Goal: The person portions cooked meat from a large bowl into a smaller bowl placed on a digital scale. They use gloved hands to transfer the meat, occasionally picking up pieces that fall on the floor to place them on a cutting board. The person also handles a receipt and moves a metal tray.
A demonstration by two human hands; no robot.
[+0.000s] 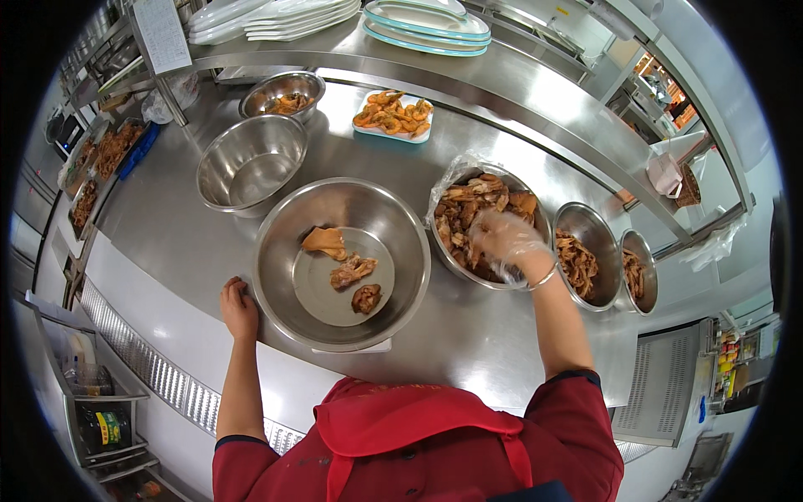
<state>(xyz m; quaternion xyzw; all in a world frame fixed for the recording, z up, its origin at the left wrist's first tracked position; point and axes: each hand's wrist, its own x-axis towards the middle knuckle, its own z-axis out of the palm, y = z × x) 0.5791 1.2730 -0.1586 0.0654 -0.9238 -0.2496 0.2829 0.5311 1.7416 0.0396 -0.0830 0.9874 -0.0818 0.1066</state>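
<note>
My right hand [505,241], in a clear plastic glove, is over and partly among brown cooked meat pieces [461,210] in a steel bowl [486,285]. Motion blurs its fingers, so whether they grip a piece cannot be told. My bare left hand [240,309] rests on the steel counter's front edge, fingers slightly curled and holding nothing, beside a large steel bowl [276,276]. Inside this bowl lie three pieces of cooked meat: a flat tan one [325,242], a knobbly one [353,271] and a small dark one [366,299]. A white flat object [376,346] shows beneath its front rim.
Behind are a steel bowl [251,166], a smaller food-filled bowl [251,103] and a plate of shrimp [394,116]. Two bowls [593,301] [649,295] of brown food stand at right. A steel shelf [426,72] with stacked plates [433,31] crosses the back.
</note>
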